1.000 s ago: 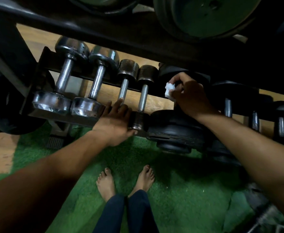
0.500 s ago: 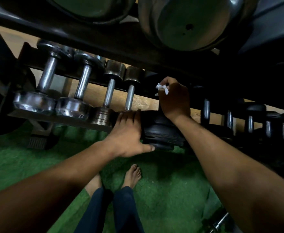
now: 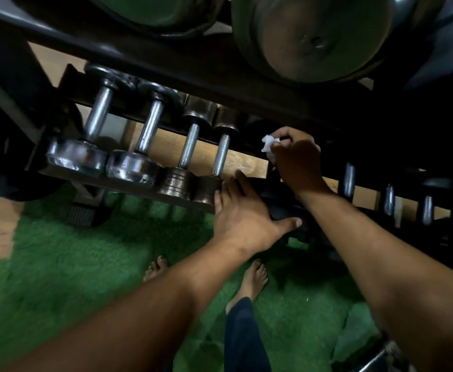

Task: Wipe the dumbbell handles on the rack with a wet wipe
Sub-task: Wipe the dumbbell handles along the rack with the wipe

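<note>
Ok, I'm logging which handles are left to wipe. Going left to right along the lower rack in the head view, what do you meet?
Large chrome dumbbell → second chrome dumbbell → small dark dumbbell → second small dark dumbbell → left hand → wet wipe → right hand → black dumbbells.

A single wide-angle head view looks steeply down and forward, close under the dark steel upper rail of the dumbbell rack (image 3: 166,68). It faces the lower shelf's row of chrome dumbbells (image 3: 96,122), with the green turf floor (image 3: 72,264) and bare feet (image 3: 255,280) directly below.
</note>
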### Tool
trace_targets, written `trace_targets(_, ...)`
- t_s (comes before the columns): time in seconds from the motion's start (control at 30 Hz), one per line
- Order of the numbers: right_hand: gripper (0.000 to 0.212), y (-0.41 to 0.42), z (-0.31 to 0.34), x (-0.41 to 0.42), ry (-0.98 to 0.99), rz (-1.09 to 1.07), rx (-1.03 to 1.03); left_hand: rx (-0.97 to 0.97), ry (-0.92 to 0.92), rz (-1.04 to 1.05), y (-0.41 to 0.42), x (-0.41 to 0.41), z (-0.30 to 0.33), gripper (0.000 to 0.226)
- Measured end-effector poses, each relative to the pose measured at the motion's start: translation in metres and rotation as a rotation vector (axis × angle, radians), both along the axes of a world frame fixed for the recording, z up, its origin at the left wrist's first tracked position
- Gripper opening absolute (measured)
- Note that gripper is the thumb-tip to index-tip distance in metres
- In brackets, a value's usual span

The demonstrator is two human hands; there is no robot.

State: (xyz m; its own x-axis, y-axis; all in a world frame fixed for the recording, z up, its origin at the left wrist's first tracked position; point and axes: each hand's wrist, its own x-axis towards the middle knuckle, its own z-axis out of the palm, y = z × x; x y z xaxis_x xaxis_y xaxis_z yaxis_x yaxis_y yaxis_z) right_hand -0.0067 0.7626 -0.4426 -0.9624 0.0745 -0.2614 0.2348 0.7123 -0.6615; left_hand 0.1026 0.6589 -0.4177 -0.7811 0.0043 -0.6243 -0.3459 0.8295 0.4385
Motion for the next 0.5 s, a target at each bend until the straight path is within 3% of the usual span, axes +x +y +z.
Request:
trace_targets(0.13,0.021,0.017,0.001,-0.005,-0.094,0.052,-0.133,-0.022,-0.027,0.095,0.017,0.000,0.001,0.149)
trace_targets(0.23,0.006,0.037,0.005,-0.014,-0.194,0.325,-0.040,-0.010,-0.037,0.120,0.014,0.002,0.001,0.149)
trace_targets(0.33,0.011,0.048,0.011,-0.026,-0.394,0.602,0.043,-0.021,-0.038,0.115,0.014,0.000,0.002,0.150)
trace_targets(0.4,0.015,0.048,0.015,-0.028,-0.405,0.855,0.200,-0.034,-0.037,0.119,0.015,0.000,0.002,0.150)
trace_targets(0.5,0.017,0.045,0.019,-0.029,-0.381,1.016,0.264,-0.047,-0.043,0.113,0.014,0.000,0.000,0.150)
